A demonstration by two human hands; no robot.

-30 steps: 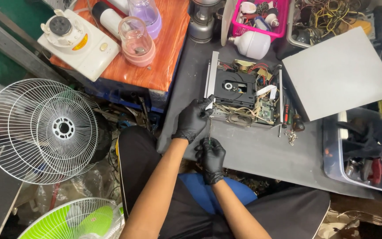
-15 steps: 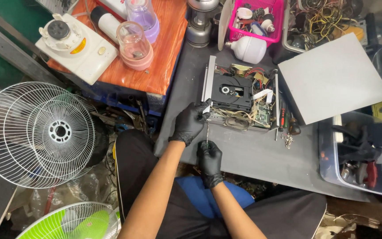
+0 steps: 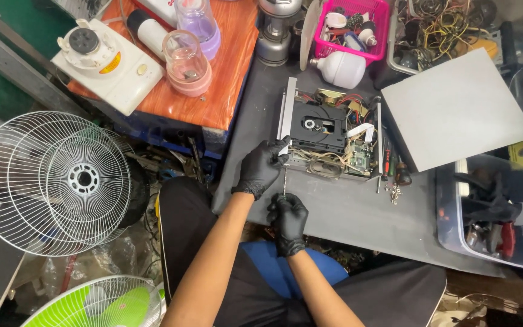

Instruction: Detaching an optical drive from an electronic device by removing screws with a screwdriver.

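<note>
An opened disc player [image 3: 332, 140] with its black drive, wires and circuit boards exposed lies on the grey worktop [image 3: 346, 212]. My left hand [image 3: 260, 167], in a black glove, grips the player's front left corner. My right hand [image 3: 288, 219], also gloved, is closed around the handle of a screwdriver [image 3: 284, 180] whose thin shaft points up at that same corner. The player's grey metal cover [image 3: 455, 109] lies to the right of it.
A pink basket of small parts [image 3: 353, 24], a white bulb [image 3: 341, 68] and tangled wires sit behind the player. Blender parts rest on an orange table [image 3: 225, 91] at left. A clear tool bin [image 3: 491, 212] stands at right; white fan grilles [image 3: 55, 181] lie on the floor.
Both hands stay at the player's front left corner with the screwdriver. The view has shifted slightly, nothing else has visibly moved.
</note>
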